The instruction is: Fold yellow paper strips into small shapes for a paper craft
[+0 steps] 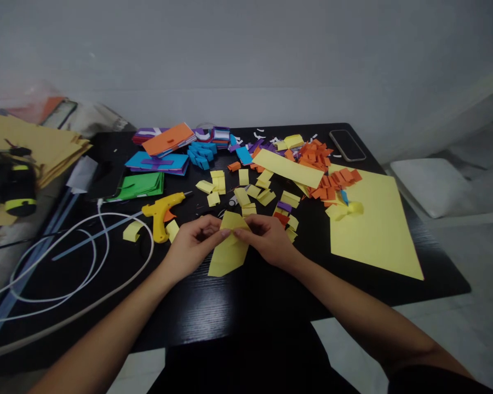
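Observation:
A piece of yellow paper with angled corners is held up over the near middle of the black table. My left hand pinches its left side between thumb and fingers. On the right side my right hand grips the same paper, the two thumb tips close together near its middle. Small folded yellow pieces lie scattered just beyond the hands. A yellow glue gun rests to the left of my left hand, its nozzle pointing right.
A large yellow sheet covers the table's right part, near orange folded pieces and a phone. Blue, green and orange paper stacks stand at the back left. White cables loop across the left side.

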A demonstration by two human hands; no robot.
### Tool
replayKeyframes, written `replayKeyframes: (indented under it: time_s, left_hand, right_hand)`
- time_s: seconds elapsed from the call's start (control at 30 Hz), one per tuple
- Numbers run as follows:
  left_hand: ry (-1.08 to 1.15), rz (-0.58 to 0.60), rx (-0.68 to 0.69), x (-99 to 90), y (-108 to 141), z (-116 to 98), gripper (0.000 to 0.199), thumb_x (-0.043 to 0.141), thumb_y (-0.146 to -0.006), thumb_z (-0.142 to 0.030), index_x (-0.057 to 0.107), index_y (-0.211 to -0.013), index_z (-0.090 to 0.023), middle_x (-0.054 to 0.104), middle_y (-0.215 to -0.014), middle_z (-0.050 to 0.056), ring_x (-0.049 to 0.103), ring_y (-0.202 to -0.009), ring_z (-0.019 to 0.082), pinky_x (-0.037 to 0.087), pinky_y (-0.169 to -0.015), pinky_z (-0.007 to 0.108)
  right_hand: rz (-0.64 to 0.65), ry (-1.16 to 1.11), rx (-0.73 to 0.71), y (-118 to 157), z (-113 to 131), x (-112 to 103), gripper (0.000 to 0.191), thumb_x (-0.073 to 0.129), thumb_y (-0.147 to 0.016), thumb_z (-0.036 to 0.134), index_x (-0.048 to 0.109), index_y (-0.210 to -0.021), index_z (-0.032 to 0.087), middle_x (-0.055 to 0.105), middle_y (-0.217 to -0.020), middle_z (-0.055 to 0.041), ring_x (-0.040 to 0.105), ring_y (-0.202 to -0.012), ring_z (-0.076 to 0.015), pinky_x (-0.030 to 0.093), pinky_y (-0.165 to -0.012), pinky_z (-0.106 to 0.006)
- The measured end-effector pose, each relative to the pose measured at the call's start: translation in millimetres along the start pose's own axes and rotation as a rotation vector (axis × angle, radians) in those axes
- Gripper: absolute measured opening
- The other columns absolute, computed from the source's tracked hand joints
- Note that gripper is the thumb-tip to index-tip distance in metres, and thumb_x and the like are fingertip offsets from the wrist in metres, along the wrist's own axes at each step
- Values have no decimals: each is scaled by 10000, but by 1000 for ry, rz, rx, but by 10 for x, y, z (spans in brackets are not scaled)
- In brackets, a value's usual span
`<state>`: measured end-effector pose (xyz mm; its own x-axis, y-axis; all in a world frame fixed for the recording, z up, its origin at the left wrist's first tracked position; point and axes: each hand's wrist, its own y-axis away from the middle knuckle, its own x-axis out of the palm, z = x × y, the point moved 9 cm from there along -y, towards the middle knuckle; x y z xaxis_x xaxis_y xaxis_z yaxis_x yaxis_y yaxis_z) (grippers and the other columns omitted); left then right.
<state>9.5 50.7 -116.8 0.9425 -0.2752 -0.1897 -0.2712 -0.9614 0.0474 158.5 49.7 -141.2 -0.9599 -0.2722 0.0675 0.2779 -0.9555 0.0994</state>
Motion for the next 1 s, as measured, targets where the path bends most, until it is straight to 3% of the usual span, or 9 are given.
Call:
replayKeyframes:
  time_s: [0.3,0.6,0.9,1.0]
  left_hand:
    - [51,-60,-6,-99,-2,19,210,756,-840,-378,740,-830,-169,668,-659,-9,571,-576,110,465,-551,212]
    - [99,31,-89,10,29,64,260,773,-827,-429,757,-896,-178,755,-747,27,677,-626,171,548,-555,259]
    - [-18,-35,36,-95,-12,-19,245,785,-822,-400,732,-737,-177,619,-607,-20,536,-554,111,434,-511,210]
    - [-128,-123,176,-183,7,-173,206,789,-822,-339,745,-688,-189,609,-665,-7,544,-614,118,432,-538,215]
  right_hand:
    - [-17,-30,15,-9,13,-10,293,855,-731,458,750,-795,192,734,-768,-14,647,-683,-147,539,-656,-272]
    - [20,47,-30,23,88,26,265,826,-777,451,761,-790,194,725,-753,-8,638,-675,-141,528,-652,-269]
    - [-26,55,-51,9,82,-17,293,818,-772,493,762,-798,207,738,-770,-22,651,-689,-159,529,-648,-286]
    - [-94,113,-134,23,168,-79,289,818,-779,493,761,-776,210,732,-767,-31,651,-710,-172,526,-651,-295]
